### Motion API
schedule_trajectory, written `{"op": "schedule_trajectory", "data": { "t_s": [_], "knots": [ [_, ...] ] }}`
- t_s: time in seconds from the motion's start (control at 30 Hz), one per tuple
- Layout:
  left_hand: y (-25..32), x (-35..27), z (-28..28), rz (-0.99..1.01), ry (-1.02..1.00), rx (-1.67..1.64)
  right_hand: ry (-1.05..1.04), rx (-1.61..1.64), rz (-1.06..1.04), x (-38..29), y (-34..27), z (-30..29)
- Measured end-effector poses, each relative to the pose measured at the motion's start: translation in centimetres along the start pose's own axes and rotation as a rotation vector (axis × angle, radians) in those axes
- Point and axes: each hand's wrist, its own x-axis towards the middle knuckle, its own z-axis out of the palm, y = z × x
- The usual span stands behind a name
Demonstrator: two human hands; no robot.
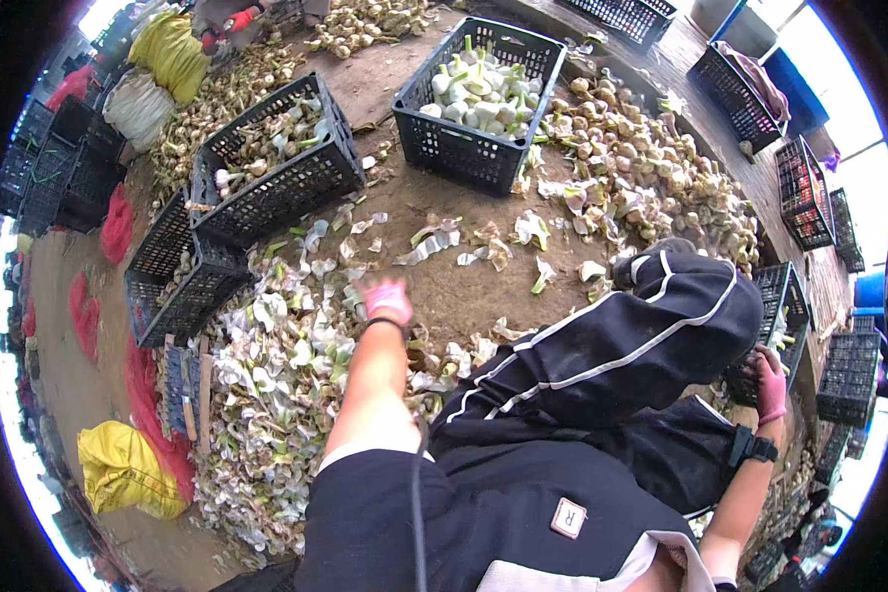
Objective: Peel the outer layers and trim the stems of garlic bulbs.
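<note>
My left hand (386, 300), in a pink glove, is stretched out over the ground beside a heap of garlic peelings (274, 399). Its fingers are blurred and spread, with nothing seen in them. At the right, my right hand (769, 377), also gloved, grips the near edge of a black plastic crate (788, 296) holding some garlic, beside my bent leg. Ahead stands a black crate (459, 152) of trimmed white garlic bulbs (481, 92). A pile of untrimmed garlic bulbs (636, 155) lies to its right.
To the left, one black crate (281, 200) with garlic rests against another crate (181, 274). A wooden-handled tool (189, 414) lies on a small slatted seat. Yellow sacks (129, 473) and red netting (144, 399) are on the ground. Another person's gloved hand (243, 18) shows at the top.
</note>
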Motion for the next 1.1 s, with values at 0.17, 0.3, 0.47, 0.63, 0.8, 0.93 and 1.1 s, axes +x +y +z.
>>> {"op": "schedule_trajectory", "data": {
  "t_s": [0.17,0.3,0.47,0.63,0.8,0.93,1.1],
  "knots": [
    [-10.8,-8.4,8.3,-0.345,-0.294,-0.202,0.019,0.06,0.088,-1.7,-0.6,-1.8],
    [-18.7,-7.0,10.0,0.013,-1.032,0.016,-0.027,-0.005,0.01,-1.0,-3.7,2.8],
    [-8.6,3.2,1.1,0.143,-0.701,0.092,0.011,-0.445,-0.065,-1.1,-5.5,0.8],
    [5.9,7.0,-10.3,0.625,-0.291,-0.72,-0.079,-0.805,-0.056,1.7,-8.5,-3.5],
    [18.1,13.9,-17.6,0.985,-0.09,-0.392,-0.183,-1.089,0.015,10.6,-9.7,-6.4],
    [30.2,10.4,-24.0,1.082,0.002,0.004,-0.221,-1.084,0.109,18.2,-6.5,-6.1],
    [41.5,9.4,-26.0,1.112,-0.075,0.243,-0.256,-0.893,0.199,27.0,4.3,-3.2]
  ]
}}
